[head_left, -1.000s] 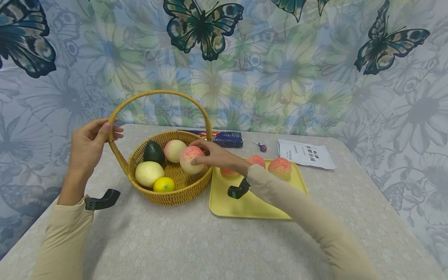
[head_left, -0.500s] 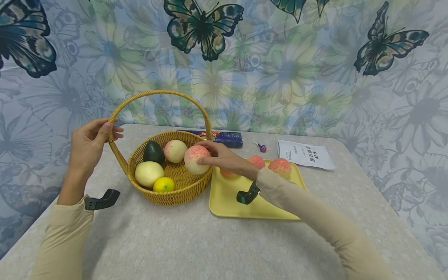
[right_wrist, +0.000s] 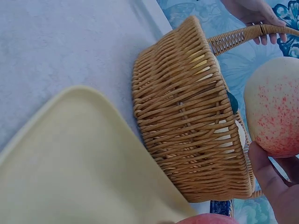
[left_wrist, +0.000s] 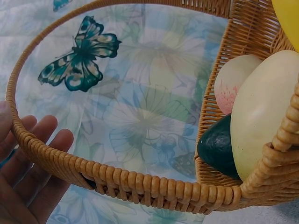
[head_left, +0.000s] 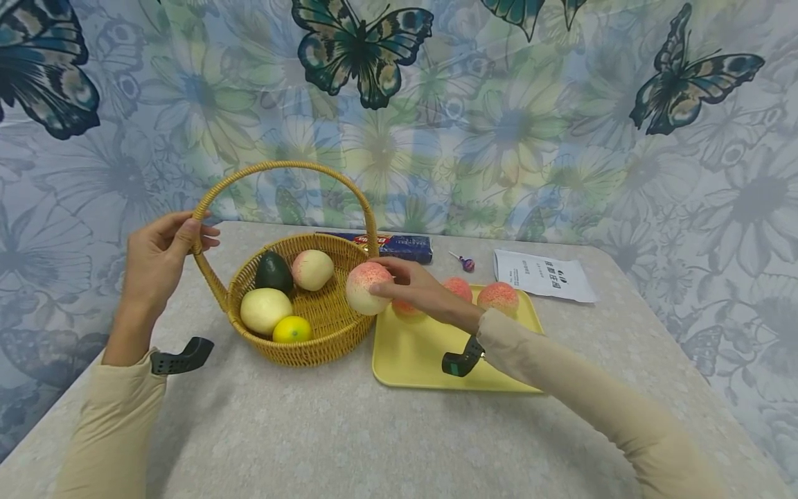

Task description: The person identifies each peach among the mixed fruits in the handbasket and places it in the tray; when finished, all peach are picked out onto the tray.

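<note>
The left hand pinches the handle at left; the right hand pinches a peach at the right of the basket.

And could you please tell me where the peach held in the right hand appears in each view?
Head: the held peach is just left of and below centre, overlapping the right rim of the basket.
Left wrist: not in it; the pale pink-marked peach there is another, inside the basket.
Right wrist: the held peach is at the right edge, partly cut off.
Shared landmark: the basket's handle, seen in all three.
</note>
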`<state>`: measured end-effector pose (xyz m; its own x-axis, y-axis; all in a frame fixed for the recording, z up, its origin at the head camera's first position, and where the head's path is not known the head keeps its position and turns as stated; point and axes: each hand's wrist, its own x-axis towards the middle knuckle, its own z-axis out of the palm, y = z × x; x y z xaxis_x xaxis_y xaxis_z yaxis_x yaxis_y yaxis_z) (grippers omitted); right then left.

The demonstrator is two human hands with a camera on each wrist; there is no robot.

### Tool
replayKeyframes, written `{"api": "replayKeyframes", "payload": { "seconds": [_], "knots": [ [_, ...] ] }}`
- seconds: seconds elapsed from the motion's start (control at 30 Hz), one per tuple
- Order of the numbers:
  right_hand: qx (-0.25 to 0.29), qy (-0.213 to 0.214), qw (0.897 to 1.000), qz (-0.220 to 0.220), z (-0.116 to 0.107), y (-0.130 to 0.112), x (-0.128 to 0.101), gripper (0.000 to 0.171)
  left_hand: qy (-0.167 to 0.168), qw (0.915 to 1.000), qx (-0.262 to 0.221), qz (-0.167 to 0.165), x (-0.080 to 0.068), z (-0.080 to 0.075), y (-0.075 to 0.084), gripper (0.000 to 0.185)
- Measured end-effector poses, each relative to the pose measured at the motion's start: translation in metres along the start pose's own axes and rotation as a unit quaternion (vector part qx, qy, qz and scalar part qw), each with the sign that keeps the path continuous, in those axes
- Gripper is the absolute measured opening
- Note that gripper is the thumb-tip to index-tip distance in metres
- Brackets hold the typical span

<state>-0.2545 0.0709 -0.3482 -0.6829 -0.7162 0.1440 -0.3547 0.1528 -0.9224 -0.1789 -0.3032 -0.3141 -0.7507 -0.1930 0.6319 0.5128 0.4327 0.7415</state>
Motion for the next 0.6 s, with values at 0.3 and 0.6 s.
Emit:
{"api": "replayKeyframes", "payload": {
  "seconds": [0.3,0.6],
  "knots": [
    [0.007,-0.001,1.0,-0.016,-0.006,0.006,-0.014,0.055,-0.001,1.0,0.001,-0.002,0.001,0.001,0.0,0.031],
    [0.004,-0.024,1.0,-0.006,-0.015,0.012,-0.026,0.05,0.0,1.0,-0.005,-0.001,0.0,0.001,0.0,0.031]
  ]
}}
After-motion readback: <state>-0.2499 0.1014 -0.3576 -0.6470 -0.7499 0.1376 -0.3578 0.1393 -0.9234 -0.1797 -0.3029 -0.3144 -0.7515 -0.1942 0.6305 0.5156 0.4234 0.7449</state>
